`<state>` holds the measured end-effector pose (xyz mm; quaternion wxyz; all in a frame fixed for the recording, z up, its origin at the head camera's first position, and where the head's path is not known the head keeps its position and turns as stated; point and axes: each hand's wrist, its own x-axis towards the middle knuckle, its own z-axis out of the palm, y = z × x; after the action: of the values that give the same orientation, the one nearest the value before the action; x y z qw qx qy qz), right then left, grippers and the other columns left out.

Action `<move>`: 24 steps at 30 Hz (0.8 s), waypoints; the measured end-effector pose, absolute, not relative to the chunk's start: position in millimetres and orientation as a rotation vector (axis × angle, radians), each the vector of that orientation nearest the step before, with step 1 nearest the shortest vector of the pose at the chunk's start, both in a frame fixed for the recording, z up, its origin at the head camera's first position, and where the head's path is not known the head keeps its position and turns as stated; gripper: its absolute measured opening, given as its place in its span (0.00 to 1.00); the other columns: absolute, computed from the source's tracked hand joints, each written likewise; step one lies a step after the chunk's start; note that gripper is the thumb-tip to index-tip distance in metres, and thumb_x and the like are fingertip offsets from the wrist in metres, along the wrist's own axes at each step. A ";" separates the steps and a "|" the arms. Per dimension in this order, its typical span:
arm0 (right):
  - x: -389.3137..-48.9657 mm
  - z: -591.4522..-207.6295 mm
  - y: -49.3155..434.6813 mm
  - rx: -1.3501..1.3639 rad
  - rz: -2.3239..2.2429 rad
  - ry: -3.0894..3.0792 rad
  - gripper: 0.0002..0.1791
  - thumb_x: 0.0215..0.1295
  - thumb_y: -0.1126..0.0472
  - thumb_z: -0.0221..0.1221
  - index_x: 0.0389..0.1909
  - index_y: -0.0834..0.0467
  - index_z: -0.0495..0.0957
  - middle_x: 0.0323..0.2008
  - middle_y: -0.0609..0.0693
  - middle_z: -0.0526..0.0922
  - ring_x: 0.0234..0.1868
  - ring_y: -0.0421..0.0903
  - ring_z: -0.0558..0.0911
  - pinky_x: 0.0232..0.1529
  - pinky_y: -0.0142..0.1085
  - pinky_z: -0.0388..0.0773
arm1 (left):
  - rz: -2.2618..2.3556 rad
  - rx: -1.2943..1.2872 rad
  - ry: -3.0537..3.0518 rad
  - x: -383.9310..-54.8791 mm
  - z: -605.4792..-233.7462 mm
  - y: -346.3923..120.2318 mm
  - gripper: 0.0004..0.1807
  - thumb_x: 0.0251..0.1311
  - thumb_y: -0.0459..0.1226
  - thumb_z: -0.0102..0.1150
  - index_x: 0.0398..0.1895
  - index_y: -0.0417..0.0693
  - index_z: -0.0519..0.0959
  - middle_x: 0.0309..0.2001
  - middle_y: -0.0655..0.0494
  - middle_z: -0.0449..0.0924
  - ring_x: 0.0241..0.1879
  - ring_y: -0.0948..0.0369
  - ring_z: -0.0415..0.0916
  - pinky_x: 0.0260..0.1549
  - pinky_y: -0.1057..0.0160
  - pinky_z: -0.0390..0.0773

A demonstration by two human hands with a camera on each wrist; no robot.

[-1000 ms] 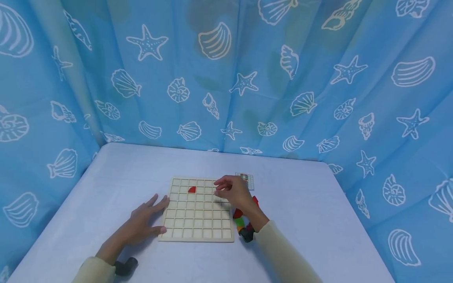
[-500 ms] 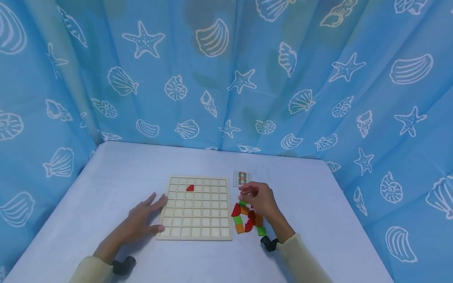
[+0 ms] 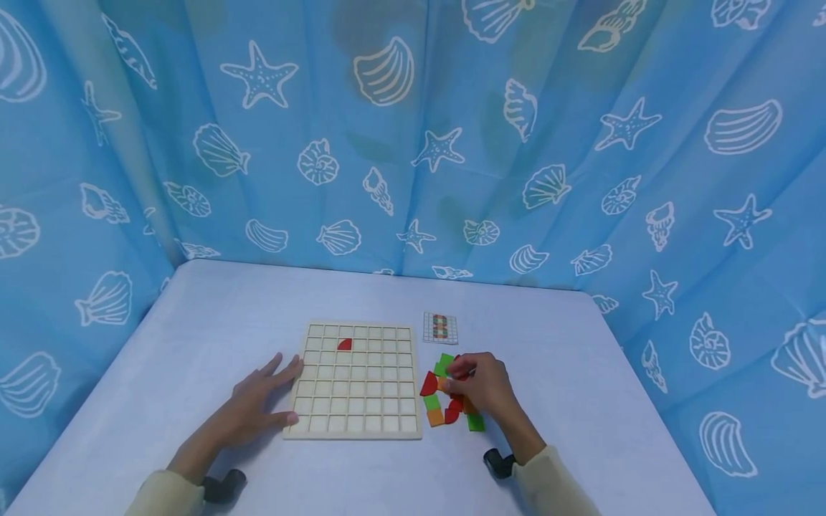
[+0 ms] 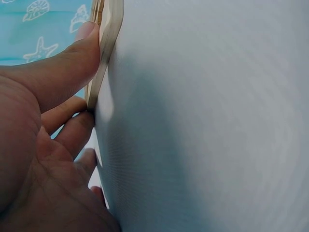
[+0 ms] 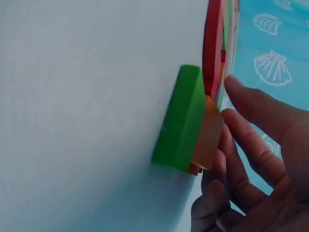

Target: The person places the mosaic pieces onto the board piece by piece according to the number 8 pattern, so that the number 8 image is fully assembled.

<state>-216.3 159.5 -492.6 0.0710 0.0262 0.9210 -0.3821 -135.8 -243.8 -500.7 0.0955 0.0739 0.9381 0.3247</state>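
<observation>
A pale wooden grid board (image 3: 351, 388) lies on the table, with one red quarter-round piece (image 3: 345, 345) in a cell near its far side. My left hand (image 3: 258, 401) rests at the board's left edge, fingers spread and thumb on the rim; the left wrist view shows this thumb (image 4: 72, 67) against the board's side. Over a loose cluster of coloured blocks hovers my right hand (image 3: 482, 383), its thumb and fingers apart. Close to those fingers, the right wrist view shows a green block (image 5: 178, 121), an orange block (image 5: 209, 135) and a red block (image 5: 212, 48). The hand hides part of the cluster.
A small pattern card (image 3: 440, 328) with a printed coloured grid lies beyond the cluster. White cloth (image 3: 548, 344) covers the table, and a blue shell-print curtain (image 3: 452, 193) hangs behind it. Dark wrist devices (image 3: 224, 486) sit under both wrists.
My right hand has moved from above the board's right side to the block cluster, then lower over it. The card is now uncovered. My left hand stays at the board's edge.
</observation>
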 end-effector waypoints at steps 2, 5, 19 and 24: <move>-215.8 -492.4 157.4 0.081 -1.102 2.795 0.19 0.52 0.59 0.82 0.44 0.51 0.87 0.40 0.48 0.86 0.42 0.47 0.82 0.34 0.34 0.86 | 0.962 0.219 2.786 -135.3 -501.1 -244.4 0.55 0.56 0.49 0.78 0.85 0.55 0.59 0.85 0.38 0.51 0.84 0.31 0.43 0.75 0.21 0.46; -214.9 -490.0 154.2 0.078 -1.037 2.818 0.18 0.53 0.58 0.82 0.42 0.52 0.85 0.37 0.48 0.85 0.39 0.47 0.81 0.31 0.34 0.84 | 0.966 0.224 2.790 -135.3 -501.9 -245.0 0.55 0.56 0.49 0.78 0.85 0.55 0.59 0.85 0.38 0.51 0.84 0.31 0.43 0.75 0.21 0.46; -214.4 -487.0 149.4 -0.012 -1.054 2.812 0.15 0.58 0.61 0.79 0.35 0.52 0.80 0.30 0.48 0.82 0.32 0.46 0.79 0.27 0.32 0.78 | 0.969 0.216 2.787 -136.0 -501.9 -245.9 0.55 0.56 0.50 0.78 0.85 0.55 0.59 0.85 0.37 0.50 0.84 0.31 0.43 0.75 0.21 0.44; -217.8 -487.6 146.2 -0.107 -1.268 2.800 0.13 0.60 0.62 0.78 0.36 0.50 0.81 0.32 0.48 0.83 0.32 0.47 0.78 0.28 0.31 0.78 | 0.972 0.210 2.779 -136.9 -503.0 -246.2 0.56 0.55 0.51 0.78 0.85 0.56 0.58 0.85 0.37 0.48 0.84 0.30 0.43 0.75 0.20 0.44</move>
<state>-217.8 146.2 -487.6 0.0328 -0.0347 0.9099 -0.4120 -136.9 -246.2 -503.0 0.0951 0.0707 0.9373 0.3277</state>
